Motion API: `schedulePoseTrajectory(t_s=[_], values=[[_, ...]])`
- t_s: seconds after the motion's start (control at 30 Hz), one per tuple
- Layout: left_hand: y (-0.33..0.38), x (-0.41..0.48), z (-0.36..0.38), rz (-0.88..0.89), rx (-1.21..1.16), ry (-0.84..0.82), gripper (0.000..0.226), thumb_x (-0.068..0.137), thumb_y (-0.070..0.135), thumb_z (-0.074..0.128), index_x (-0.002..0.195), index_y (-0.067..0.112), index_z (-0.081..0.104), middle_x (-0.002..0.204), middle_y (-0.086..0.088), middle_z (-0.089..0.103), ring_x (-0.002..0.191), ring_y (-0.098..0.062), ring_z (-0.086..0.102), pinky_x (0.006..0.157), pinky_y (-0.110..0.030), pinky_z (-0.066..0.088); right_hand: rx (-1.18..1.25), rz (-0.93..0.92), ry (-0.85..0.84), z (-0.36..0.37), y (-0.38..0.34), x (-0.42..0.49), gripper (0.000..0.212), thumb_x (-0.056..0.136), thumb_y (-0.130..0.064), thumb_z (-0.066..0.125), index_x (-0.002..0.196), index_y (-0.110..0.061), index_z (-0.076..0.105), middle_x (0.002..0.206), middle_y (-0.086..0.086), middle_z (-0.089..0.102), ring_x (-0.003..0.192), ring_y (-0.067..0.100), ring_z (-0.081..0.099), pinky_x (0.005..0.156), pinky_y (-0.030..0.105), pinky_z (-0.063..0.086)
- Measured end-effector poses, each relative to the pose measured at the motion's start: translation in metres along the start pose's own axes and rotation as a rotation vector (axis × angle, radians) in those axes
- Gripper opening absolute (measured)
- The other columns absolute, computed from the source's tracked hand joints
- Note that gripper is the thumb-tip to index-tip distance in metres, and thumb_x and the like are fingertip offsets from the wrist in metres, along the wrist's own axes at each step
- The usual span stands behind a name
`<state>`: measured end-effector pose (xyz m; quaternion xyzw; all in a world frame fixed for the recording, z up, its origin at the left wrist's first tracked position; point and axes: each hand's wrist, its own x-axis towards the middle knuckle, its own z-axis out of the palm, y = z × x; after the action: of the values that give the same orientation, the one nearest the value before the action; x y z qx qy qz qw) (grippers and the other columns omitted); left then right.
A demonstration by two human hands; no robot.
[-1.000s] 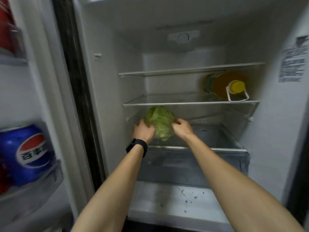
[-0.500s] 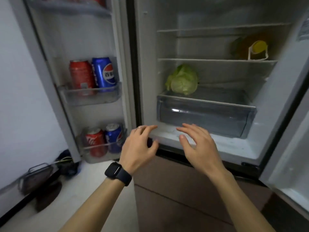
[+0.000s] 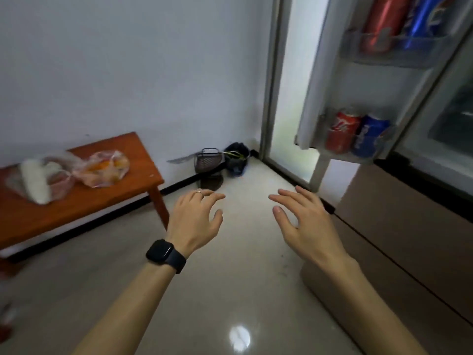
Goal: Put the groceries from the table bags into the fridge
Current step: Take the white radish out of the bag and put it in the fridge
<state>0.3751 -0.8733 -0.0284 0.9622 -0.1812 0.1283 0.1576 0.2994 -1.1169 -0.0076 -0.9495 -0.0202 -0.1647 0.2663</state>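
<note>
Holding the left hand [image 3: 197, 219] and the right hand [image 3: 304, 224] out in front, side by side but not touching, both empty, with fingers spread and loosely bent, gripping nothing. Wearing a dark watch [image 3: 166, 256] on the left wrist and a thin ring [image 3: 199, 192] on a left finger. Hovering over the pale floor [image 3: 230, 290], with the open fridge door [image 3: 320, 73] at the right, carrying red and blue cans [image 3: 343, 131] in its racks. Most likely going for the next grocery item. Looking left to the orange wooden table [image 3: 143, 152]: finding the pinkish bag [image 3: 105, 169], with something orange inside, near the table's right end and toward its far edge, and the clearer bag [image 3: 38, 180], with a pale roll-shaped item, seemingly touching it on the left, further from the right corners. Lying well apart from both hands, ahead and to the left, nearer the left hand. Probably best starting with the pinkish bag: spreading its mouth with one hand, lifting the contents with the other, supporting soft goods from beneath rather than tugging the thin film, and steering clear of the table's near right corner.
</note>
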Motion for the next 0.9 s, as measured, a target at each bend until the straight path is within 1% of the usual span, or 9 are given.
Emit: schedulePoseTrajectory(t_s=[0.03, 0.13, 0.23, 0.37, 0.47, 0.57, 0.7, 0.8, 0.9], values=[[-0.03, -0.012, -0.011, -0.043, 0.021, 0.003, 0.038, 0.093, 0.039, 0.056, 0.131, 0.033, 0.06, 0.128, 0.004, 0.062, 0.123, -0.019, 0.051, 0.104, -0.041, 0.041, 0.004, -0.029, -0.032, 0.02, -0.021, 0.006, 0.032, 0.101, -0.042, 0.051, 0.131, -0.039, 0.062, 0.14, -0.018, 0.055, 0.144, 0.013, 0.031, 0.115, 0.028, 0.023], [-0.115, -0.047, -0.046, -0.153, 0.062, -0.004, 0.039, 0.094, 0.04, 0.054, 0.133, 0.033, 0.058, 0.13, 0.003, 0.06, 0.124, -0.019, 0.05, 0.105, -0.041, 0.04, 0.026, -0.108, -0.102, 0.079, -0.09, 0.02, 0.033, 0.101, -0.043, 0.05, 0.132, -0.039, 0.062, 0.14, -0.016, 0.056, 0.144, 0.015, 0.03, 0.117, 0.033, 0.03], [-0.192, -0.075, -0.076, -0.226, 0.111, 0.012, 0.04, 0.093, 0.038, 0.056, 0.133, 0.033, 0.059, 0.131, 0.003, 0.059, 0.126, -0.019, 0.049, 0.107, -0.042, 0.039, 0.01, -0.171, -0.161, 0.133, -0.159, 0.032, 0.037, 0.101, -0.045, 0.046, 0.135, -0.039, 0.059, 0.142, -0.016, 0.055, 0.144, 0.015, 0.027, 0.116, 0.033, 0.029], [-0.279, -0.103, -0.109, -0.314, 0.151, 0.015, 0.04, 0.093, 0.038, 0.054, 0.133, 0.033, 0.058, 0.13, 0.003, 0.06, 0.124, -0.019, 0.049, 0.106, -0.041, 0.038, 0.008, -0.239, -0.204, 0.195, -0.239, 0.049, 0.037, 0.102, -0.042, 0.048, 0.136, -0.036, 0.059, 0.14, -0.013, 0.057, 0.143, 0.017, 0.03, 0.116, 0.032, 0.028], [-0.332, -0.116, -0.125, -0.364, 0.153, 0.0, 0.04, 0.094, 0.037, 0.054, 0.133, 0.034, 0.057, 0.131, 0.004, 0.059, 0.125, -0.019, 0.048, 0.105, -0.039, 0.038, 0.021, -0.274, -0.257, 0.234, -0.286, 0.06, 0.037, 0.102, -0.043, 0.047, 0.136, -0.036, 0.058, 0.14, -0.013, 0.057, 0.142, 0.019, 0.033, 0.115, 0.034, 0.03], [-0.377, -0.121, -0.135, -0.411, 0.16, -0.004, 0.04, 0.094, 0.038, 0.054, 0.134, 0.034, 0.056, 0.132, 0.004, 0.058, 0.126, -0.019, 0.047, 0.104, -0.039, 0.038, 0.051, -0.303, -0.314, 0.269, -0.323, 0.073, 0.038, 0.101, -0.042, 0.047, 0.137, -0.034, 0.057, 0.141, -0.01, 0.058, 0.141, 0.021, 0.034, 0.115, 0.035, 0.03], [-0.434, -0.115, -0.138, -0.462, 0.158, 0.018, 0.039, 0.094, 0.038, 0.055, 0.132, 0.034, 0.057, 0.131, 0.004, 0.058, 0.125, -0.018, 0.048, 0.103, -0.037, 0.039, 0.069, -0.321, -0.385, 0.313, -0.36, 0.099, 0.039, 0.102, -0.044, 0.045, 0.139, -0.036, 0.054, 0.142, -0.012, 0.055, 0.142, 0.018, 0.034, 0.117, 0.036, 0.03], [-0.479, -0.102, -0.137, -0.491, 0.183, -0.007, 0.04, 0.094, 0.039, 0.054, 0.133, 0.034, 0.056, 0.131, 0.004, 0.058, 0.125, -0.019, 0.048, 0.102, -0.038, 0.04, 0.076, -0.344, -0.42, 0.348, -0.383, 0.129, 0.039, 0.102, -0.046, 0.044, 0.14, -0.037, 0.053, 0.14, -0.01, 0.057, 0.144, 0.019, 0.032, 0.117, 0.038, 0.028], [-0.527, -0.081, -0.136, -0.536, 0.203, -0.024, 0.04, 0.094, 0.039, 0.053, 0.134, 0.035, 0.055, 0.132, 0.004, 0.059, 0.125, -0.019, 0.049, 0.101, -0.039, 0.042, 0.097, -0.371, -0.425, 0.387, -0.402, 0.166, 0.039, 0.102, -0.046, 0.045, 0.139, -0.036, 0.054, 0.144, -0.012, 0.054, 0.144, 0.018, 0.031, 0.116, 0.035, 0.026]])
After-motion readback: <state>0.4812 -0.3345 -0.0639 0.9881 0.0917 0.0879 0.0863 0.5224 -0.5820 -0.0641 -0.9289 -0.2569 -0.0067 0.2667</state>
